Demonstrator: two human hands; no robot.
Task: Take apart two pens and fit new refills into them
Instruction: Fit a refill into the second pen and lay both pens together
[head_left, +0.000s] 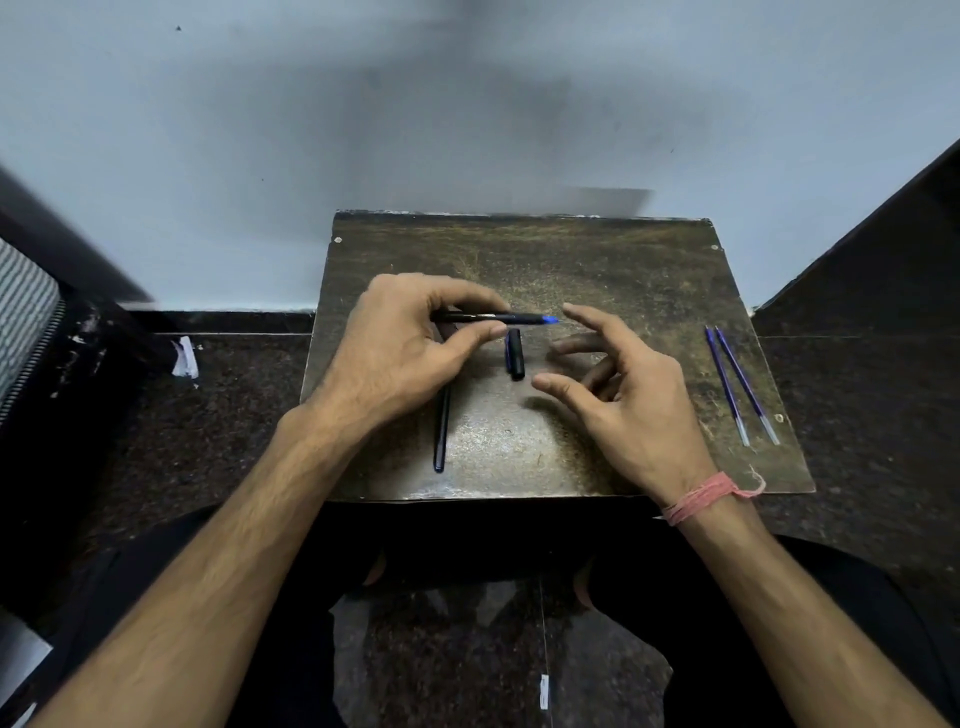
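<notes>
1. Uncapped pen (498, 316): dark barrel, blue tip pointing to 3 o'clock, lying level above the board, pinched at its 9 o'clock end.
2. Cap (515, 354): short, black, flat on the board just at 6 o'clock of that tip, long axis 12 to 6.
3. Second pen (442, 431): dark, slim, flat on the board, running 12 to 6, upper end hidden.
4. Two refills (740, 384): thin, blue with clear ends, side by side at 3 o'clock, near the board's edge.

Left hand (400, 353) pinching, right hand (628, 400) open
</notes>
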